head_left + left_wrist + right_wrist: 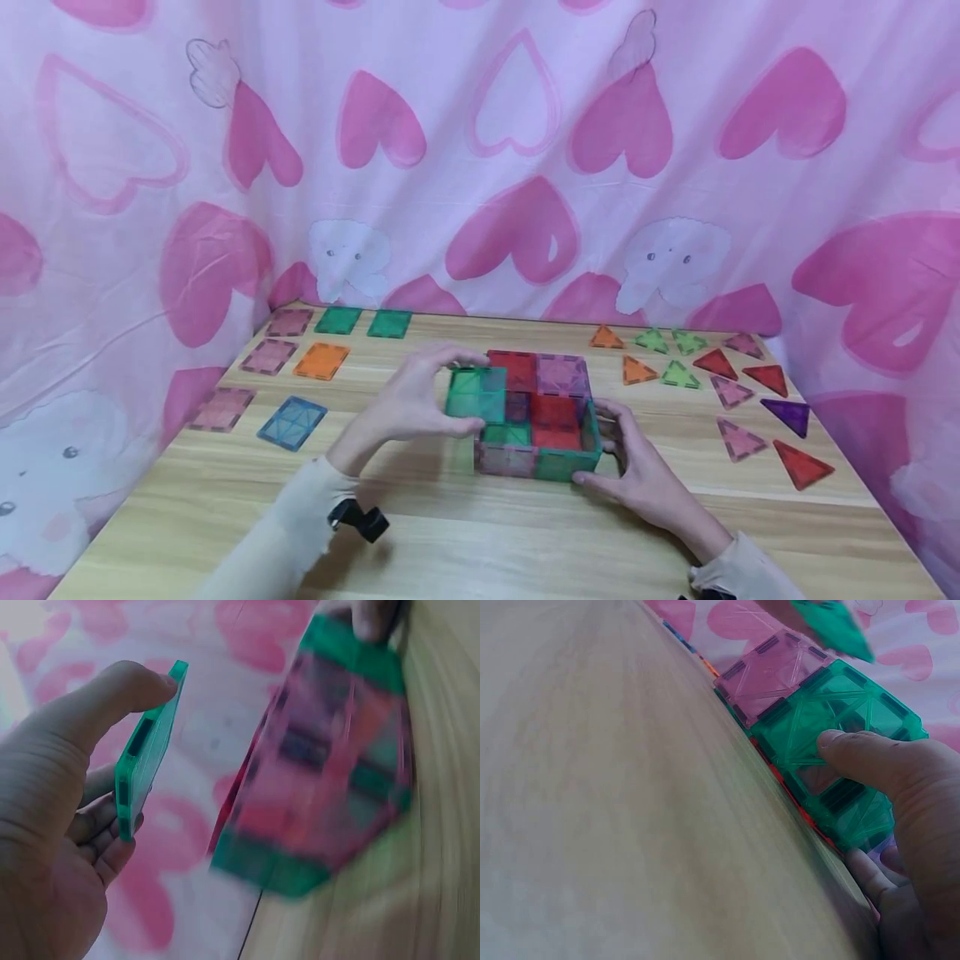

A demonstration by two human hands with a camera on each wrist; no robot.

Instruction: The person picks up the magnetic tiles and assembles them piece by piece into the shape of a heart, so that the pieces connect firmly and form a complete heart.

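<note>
My left hand (416,396) pinches a translucent green square magnetic tile (476,396) between thumb and fingertips, above the left part of a low box of magnetic tiles (506,460). In the left wrist view this green tile (146,761) is seen nearly edge-on, apart from the blurred box (281,814). Red and purple tiles cover the back of the box; its front half is uncovered, showing a green and red floor. Around the front right corner my right hand (637,462) grips the box, its thumb on the green front wall (795,731) and its fingers along the right side.
Loose square tiles lie to the left: several pink, two green, an orange one (322,361) and a blue one (292,422). Triangle tiles in several colours, including a purple one (787,415), spread over the right of the wooden table (465,550). A pink heart-patterned curtain (517,167) surrounds it.
</note>
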